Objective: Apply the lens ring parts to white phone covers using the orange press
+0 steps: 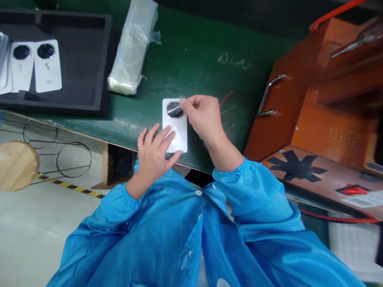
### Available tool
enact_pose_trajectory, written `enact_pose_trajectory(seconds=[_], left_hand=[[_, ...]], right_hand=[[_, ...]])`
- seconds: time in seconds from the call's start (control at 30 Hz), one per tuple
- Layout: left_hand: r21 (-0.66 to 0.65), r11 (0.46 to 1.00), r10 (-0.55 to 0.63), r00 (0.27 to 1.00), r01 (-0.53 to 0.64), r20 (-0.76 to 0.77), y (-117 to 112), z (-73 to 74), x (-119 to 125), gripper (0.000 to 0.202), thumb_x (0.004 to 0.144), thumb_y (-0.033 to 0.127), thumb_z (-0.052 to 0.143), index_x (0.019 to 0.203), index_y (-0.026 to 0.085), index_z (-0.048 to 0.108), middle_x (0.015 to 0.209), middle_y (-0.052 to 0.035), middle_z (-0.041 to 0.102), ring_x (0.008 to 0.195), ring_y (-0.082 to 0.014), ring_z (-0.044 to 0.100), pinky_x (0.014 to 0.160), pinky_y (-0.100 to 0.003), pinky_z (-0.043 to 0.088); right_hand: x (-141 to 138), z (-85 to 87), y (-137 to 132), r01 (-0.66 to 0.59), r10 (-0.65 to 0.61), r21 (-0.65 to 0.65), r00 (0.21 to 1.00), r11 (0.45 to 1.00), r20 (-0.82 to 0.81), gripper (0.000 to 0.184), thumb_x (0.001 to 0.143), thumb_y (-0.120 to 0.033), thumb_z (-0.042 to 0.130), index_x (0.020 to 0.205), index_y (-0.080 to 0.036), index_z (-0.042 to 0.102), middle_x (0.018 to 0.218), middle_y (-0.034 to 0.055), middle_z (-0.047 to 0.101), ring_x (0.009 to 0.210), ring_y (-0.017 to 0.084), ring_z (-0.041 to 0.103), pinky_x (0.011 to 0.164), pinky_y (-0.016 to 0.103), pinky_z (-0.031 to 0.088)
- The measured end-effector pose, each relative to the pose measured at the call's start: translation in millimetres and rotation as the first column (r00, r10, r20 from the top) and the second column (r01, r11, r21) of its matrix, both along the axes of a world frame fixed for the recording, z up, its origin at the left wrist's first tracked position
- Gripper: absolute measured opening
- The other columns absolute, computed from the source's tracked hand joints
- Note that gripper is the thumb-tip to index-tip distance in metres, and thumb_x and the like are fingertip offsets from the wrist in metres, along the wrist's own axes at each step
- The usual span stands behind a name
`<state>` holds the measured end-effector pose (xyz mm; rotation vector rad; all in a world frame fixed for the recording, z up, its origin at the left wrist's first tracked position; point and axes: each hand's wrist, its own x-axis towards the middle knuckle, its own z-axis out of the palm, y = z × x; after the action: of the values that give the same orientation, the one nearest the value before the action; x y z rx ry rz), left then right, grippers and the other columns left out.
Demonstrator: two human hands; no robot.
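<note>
A white phone back cover [178, 129] with a round black camera ring [174, 109] lies on the green table mat [194, 67] near its front edge. My left hand [154, 153] lies on the cover's lower half, fingers stretched flat. My right hand [202, 117] is at the cover's upper right, thumb and forefinger pinched together at the edge of the camera ring. What the pinch holds is too small to make out. Both arms wear blue sleeves.
A black foam tray [74, 95] at the back left holds more white covers [48, 65]. A clear plastic bag of parts [133, 48] lies beside it. An orange-brown machine housing with a metal handle [271, 95] stands at the right. A wooden stool [16, 165] is at the left, below the table.
</note>
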<state>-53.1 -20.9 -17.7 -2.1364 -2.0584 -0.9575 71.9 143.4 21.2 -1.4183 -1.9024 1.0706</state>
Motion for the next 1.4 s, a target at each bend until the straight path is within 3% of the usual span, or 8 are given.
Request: enact_pose_trajectory(seconds=[0.17, 0.33, 0.47, 0.77, 1.03, 1.4], left_hand=[[-0.016, 1.0, 0.009, 1.0, -0.009, -0.003, 0.2, -0.8, 0.6, 0.05, 0.098, 0.055, 0.072, 0.137, 0.024, 0.073, 0.147, -0.0085, 0.074, 0.145, -0.0373, 0.06, 0.127, -0.056, 0.031], [-0.02, 1.0, 0.005, 1.0, -0.005, 0.006, -0.1, -1.3, 0.8, 0.05, 0.099, 0.056, 0.071, 0.138, 0.025, 0.072, 0.147, -0.0086, 0.074, 0.146, -0.0371, 0.06, 0.127, -0.055, 0.03], [0.025, 1.0, 0.001, 1.0, -0.001, -0.016, 0.1, -1.1, 0.8, 0.049, 0.099, 0.055, 0.072, 0.137, 0.024, 0.073, 0.145, -0.0083, 0.075, 0.143, -0.037, 0.062, 0.126, -0.054, 0.032], [-0.046, 0.999, -0.001, 0.999, 0.003, 0.05, -0.4, -1.6, 0.7, 0.05, 0.1, 0.056, 0.07, 0.139, 0.025, 0.072, 0.148, -0.0096, 0.073, 0.148, -0.0371, 0.058, 0.129, -0.056, 0.028], [0.049, 0.999, -0.004, 1.0, 0.005, -0.018, 0.4, -2.4, 0.5, 0.049, 0.098, 0.053, 0.073, 0.136, 0.023, 0.072, 0.145, -0.0081, 0.075, 0.143, -0.0371, 0.062, 0.125, -0.054, 0.033], [0.026, 1.0, -0.002, 1.0, 0.002, -0.011, 0.4, -3.6, -0.5, 0.049, 0.098, 0.055, 0.072, 0.137, 0.024, 0.072, 0.146, -0.0081, 0.074, 0.144, -0.0365, 0.061, 0.126, -0.055, 0.032]], right_hand=[[1.6, -7.0, 0.4, -0.026, 0.03, 0.079, 0.998, 0.997, -0.054, 0.042, 0.1, -0.054, 0.07, 0.075, -0.021, 0.065, 0.066, -0.0011, 0.059, 0.064, 0.015, 0.054, 0.067, 0.033, 0.043], [2.7, -19.9, 2.8, -0.037, 0.04, 0.084, 0.998, 0.996, -0.039, 0.044, 0.1, -0.057, 0.069, 0.075, -0.021, 0.066, 0.066, -0.0012, 0.059, 0.063, 0.014, 0.052, 0.066, 0.033, 0.042], [3.3, -20.8, 3.5, -0.057, 0.059, 0.089, 0.998, 0.994, -0.026, 0.045, 0.101, -0.059, 0.069, 0.076, -0.021, 0.066, 0.066, -0.0013, 0.059, 0.063, 0.014, 0.051, 0.065, 0.032, 0.04], [2.5, -15.1, 1.6, -0.075, 0.075, 0.065, 0.997, 0.995, 0.007, 0.042, 0.103, -0.054, 0.067, 0.077, -0.022, 0.063, 0.068, -0.0011, 0.058, 0.064, 0.015, 0.054, 0.067, 0.033, 0.042], [1.5, -11.4, 2.1, -0.063, 0.056, 0.084, 0.996, 0.994, 0.076, 0.032, 0.101, -0.041, 0.067, 0.077, -0.021, 0.065, 0.068, -0.0004, 0.061, 0.065, 0.015, 0.056, 0.069, 0.034, 0.043], [-2.3, -6.2, -1.9, -0.034, 0.022, 0.087, 0.991, 0.996, 0.134, 0.023, 0.097, -0.03, 0.069, 0.076, -0.022, 0.065, 0.072, 0.001, 0.067, 0.07, 0.018, 0.059, 0.076, 0.036, 0.046]])
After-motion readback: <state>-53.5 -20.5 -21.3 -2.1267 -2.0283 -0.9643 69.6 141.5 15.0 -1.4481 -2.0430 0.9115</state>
